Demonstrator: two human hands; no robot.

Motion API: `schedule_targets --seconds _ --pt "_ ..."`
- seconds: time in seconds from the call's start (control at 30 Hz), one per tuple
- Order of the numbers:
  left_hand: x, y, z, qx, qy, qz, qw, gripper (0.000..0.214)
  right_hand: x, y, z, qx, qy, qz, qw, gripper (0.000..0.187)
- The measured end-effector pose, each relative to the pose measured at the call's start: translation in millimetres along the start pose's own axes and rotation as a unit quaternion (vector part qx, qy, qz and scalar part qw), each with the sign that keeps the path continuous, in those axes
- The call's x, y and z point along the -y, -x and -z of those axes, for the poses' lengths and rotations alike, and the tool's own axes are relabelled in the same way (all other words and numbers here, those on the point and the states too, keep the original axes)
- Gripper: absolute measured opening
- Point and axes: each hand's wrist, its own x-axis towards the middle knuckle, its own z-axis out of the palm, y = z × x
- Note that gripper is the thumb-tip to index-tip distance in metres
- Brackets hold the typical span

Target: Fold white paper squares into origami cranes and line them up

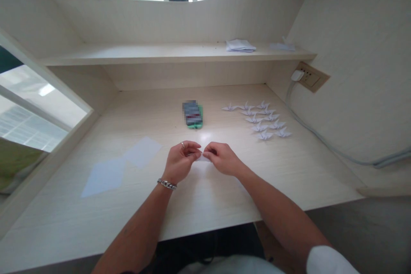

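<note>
Between my two hands is a small piece of folded white paper, mostly covered by the fingers. My left hand, with a ring and a chain bracelet, pinches its left side. From the right, my right hand pinches the paper with thumb and forefinger, the fingertips of both hands almost meeting. Exact folds are too small to make out. White sheets of paper lie flat to the left of my left hand. Several folded paper cranes stand in rows beyond my right hand.
A phone with a green case lies behind my hands, its screen blurred. Folded white paper rests on the shelf. A plug sits in the wall socket, its cable running down the right side.
</note>
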Motion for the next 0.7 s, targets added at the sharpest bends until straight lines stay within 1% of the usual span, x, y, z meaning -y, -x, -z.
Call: schedule_targets --seconds 0.07,0.13,0.17,0.23,0.27,0.3,0.33,0.43,0.47,0.53,0.6,0.7 --pt "-3 0 0.0 0.019 0.014 -0.001 1.000 0.027 -1 0 0 0.006 -0.018 -0.011 1.000 0.010" --pt "-6 -1 -0.4 0.018 0.039 0.003 0.999 0.036 -5 -2 -1 -0.005 -0.037 -0.023 0.999 0.011" --pt "-7 -2 -0.8 0.000 0.057 0.005 0.998 0.040 -8 -4 -1 -0.019 -0.050 -0.028 0.998 0.012" --pt "-8 -4 -1.7 -0.055 0.092 0.009 0.994 0.047 -15 -7 -4 -0.059 -0.086 -0.037 0.994 0.014" --pt "-7 -4 -2.3 -0.078 0.099 0.013 0.992 0.047 -18 -9 -6 -0.081 -0.104 -0.040 0.990 0.015" --pt "-6 -5 -3.1 -0.089 0.096 0.017 0.991 0.047 -21 -10 -8 -0.101 -0.120 -0.042 0.987 0.016" --pt "-4 -5 -4.0 -0.081 0.082 0.021 0.993 0.045 -23 -11 -10 -0.118 -0.133 -0.044 0.983 0.018" --pt "3 -5 -7.3 -0.014 0.012 0.007 1.000 0.031 -22 -11 -14 -0.144 -0.150 -0.041 0.977 0.020" --pt "5 -5 -8.1 -0.005 -0.009 -0.004 1.000 0.026 -20 -10 -15 -0.141 -0.152 -0.038 0.978 0.020" --pt "7 -4 -8.7 -0.010 -0.045 -0.025 0.999 0.020 -16 -8 -15 -0.121 -0.155 -0.035 0.980 0.020" --pt "7 -4 -8.3 -0.013 -0.073 -0.034 0.997 0.020 -12 -7 -14 -0.097 -0.155 -0.031 0.983 0.018" --pt "5 -3 -8.3 0.011 -0.100 -0.028 0.994 0.021 -11 -7 -12 -0.076 -0.126 -0.016 0.989 0.016"
